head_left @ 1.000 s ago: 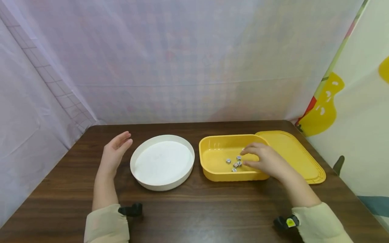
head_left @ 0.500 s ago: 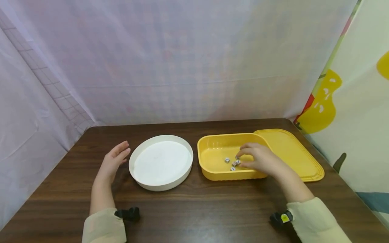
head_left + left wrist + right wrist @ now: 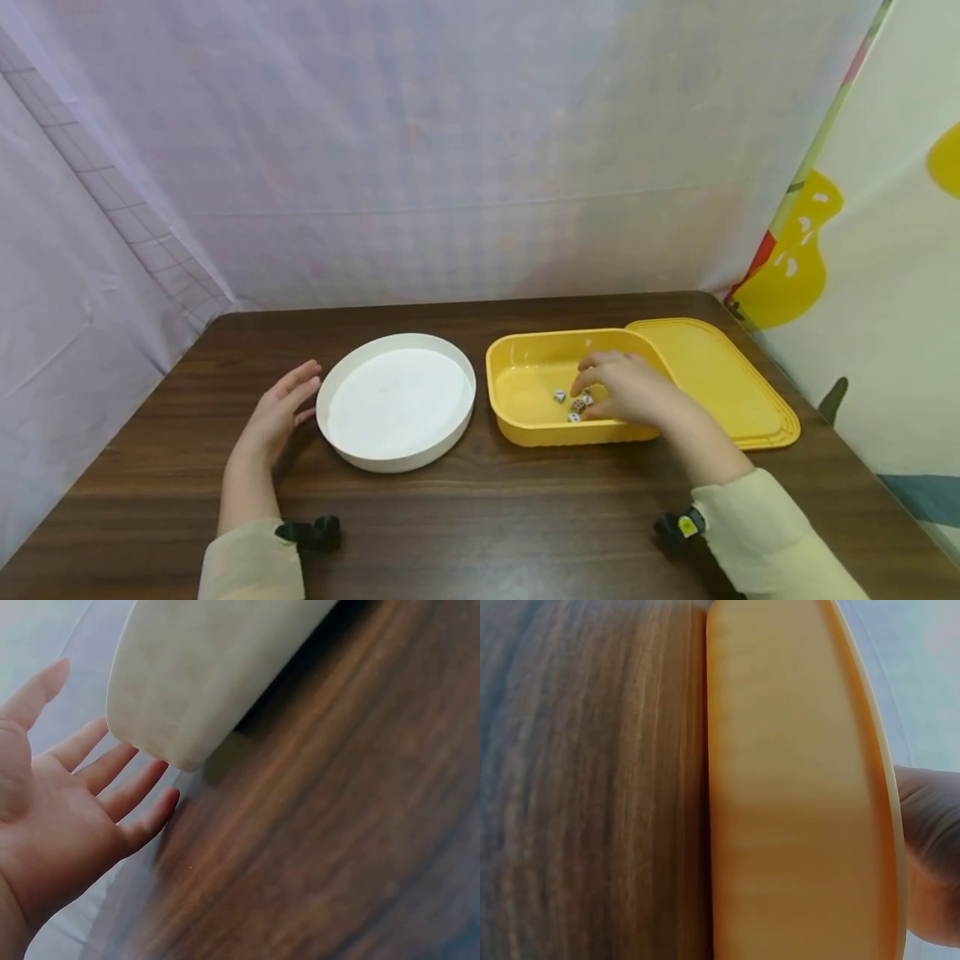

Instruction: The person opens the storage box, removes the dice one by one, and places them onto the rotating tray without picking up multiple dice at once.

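White dice (image 3: 577,406) lie in the yellow box (image 3: 536,435) beside the bent fingers of the right hand (image 3: 628,389), whose grip I cannot tell, and the white tray (image 3: 397,408) sits just beyond the loose, unclenched fingers of the left hand (image 3: 274,413).

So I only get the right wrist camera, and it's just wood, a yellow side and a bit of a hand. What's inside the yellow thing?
Observer: Small white dice are inside it; the yellow thing is an open box.
Operator: Cool! Where are the fingers?
Observer: The right hand has its fingertips over the inside of the box, right by the dice; I can't tell if they touch any.
Operator: What about the other hand?
Observer: The left hand is beside a round white tray, on the tray's left.
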The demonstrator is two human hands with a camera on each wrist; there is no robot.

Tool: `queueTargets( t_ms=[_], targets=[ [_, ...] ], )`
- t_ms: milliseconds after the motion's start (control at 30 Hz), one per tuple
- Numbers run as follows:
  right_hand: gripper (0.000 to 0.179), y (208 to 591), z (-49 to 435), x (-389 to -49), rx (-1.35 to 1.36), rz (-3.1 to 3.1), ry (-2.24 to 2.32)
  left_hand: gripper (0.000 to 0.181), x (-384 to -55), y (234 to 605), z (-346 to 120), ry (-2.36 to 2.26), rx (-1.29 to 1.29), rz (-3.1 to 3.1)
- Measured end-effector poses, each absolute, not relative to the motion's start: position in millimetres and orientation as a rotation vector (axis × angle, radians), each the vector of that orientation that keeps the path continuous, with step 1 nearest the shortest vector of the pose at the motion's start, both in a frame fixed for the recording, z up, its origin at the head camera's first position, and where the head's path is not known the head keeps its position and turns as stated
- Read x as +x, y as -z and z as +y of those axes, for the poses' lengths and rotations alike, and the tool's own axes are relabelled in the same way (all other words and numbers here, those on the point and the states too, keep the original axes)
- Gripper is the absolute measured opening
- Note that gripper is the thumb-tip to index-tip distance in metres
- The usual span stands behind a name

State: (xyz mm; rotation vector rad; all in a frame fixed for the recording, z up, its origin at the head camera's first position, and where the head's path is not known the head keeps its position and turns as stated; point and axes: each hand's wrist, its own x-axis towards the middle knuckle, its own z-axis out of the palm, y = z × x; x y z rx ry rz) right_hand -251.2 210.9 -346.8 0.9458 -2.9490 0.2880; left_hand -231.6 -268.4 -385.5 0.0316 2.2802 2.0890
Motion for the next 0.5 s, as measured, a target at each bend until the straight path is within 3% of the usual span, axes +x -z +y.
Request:
queueTargets(
  t_ms=[500],
  targets=[
    [0.014,346,201,-255,0.999,-2.983,-0.218,0.062,-232,406,-276,-2.102,0.249,2.147]
  ],
)
